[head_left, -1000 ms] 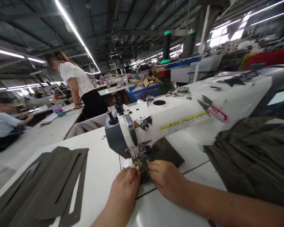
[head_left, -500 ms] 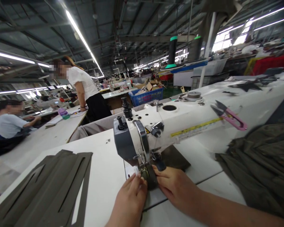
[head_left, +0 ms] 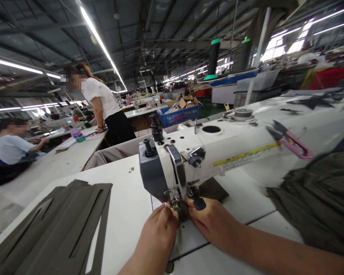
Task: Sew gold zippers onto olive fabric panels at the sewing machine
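Observation:
A white sewing machine (head_left: 232, 151) stands on the white table (head_left: 126, 198). Both my hands rest just in front of its presser foot (head_left: 176, 202). My left hand (head_left: 157, 235) has its fingers closed on the left edge of a small dark fabric piece (head_left: 184, 211) under the needle. From the right, my right hand (head_left: 213, 225) presses the same piece with curled fingers. Behind the needle more dark fabric (head_left: 210, 191) lies flat on the machine bed.
Dark cut fabric panels (head_left: 60, 229) are stacked at the table's left. An olive fabric heap (head_left: 318, 202) lies at the right. Pink thread snips (head_left: 289, 138) rest on the machine arm. A person in white (head_left: 103, 105) stands at the table behind; another sits far left (head_left: 10, 147).
Both hands stayed pinched on the small dark piece at the needle. The view shifted so the machine sits further right and lower in the picture.

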### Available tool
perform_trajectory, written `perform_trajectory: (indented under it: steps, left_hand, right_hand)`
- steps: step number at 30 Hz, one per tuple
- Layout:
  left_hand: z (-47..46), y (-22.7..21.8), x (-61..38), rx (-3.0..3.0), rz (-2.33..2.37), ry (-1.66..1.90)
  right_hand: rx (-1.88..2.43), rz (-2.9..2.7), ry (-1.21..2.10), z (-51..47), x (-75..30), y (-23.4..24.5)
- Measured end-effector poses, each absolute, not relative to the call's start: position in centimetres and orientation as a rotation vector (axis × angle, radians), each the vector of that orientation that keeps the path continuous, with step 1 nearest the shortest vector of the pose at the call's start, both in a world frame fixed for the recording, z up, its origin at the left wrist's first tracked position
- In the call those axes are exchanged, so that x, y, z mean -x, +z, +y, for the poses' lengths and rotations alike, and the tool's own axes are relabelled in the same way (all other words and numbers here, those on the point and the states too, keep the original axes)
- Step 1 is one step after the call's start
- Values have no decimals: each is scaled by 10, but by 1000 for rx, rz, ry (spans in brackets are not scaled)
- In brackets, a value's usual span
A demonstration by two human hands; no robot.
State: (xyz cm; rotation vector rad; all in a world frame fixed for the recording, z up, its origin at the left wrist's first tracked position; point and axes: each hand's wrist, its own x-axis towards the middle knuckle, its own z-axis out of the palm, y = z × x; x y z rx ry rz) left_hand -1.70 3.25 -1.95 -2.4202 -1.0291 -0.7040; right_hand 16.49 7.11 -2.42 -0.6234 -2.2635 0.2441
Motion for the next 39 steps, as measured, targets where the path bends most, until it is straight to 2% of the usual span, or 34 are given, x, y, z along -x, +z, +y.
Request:
perform_trajectory:
  steps: [20,36,39]
  left_hand:
    - [35,-14,19,2500,-1103,-670]
    - [41,-26,18,2490,-1191,-875]
    - [39,-23,20,2456,-1218,-889]
  right_hand:
    - [644,-2283,240,79,-163,-29]
    - [627,-2310,343,83,-162,-26]
    - [764,-2352,195,89,-173,-23]
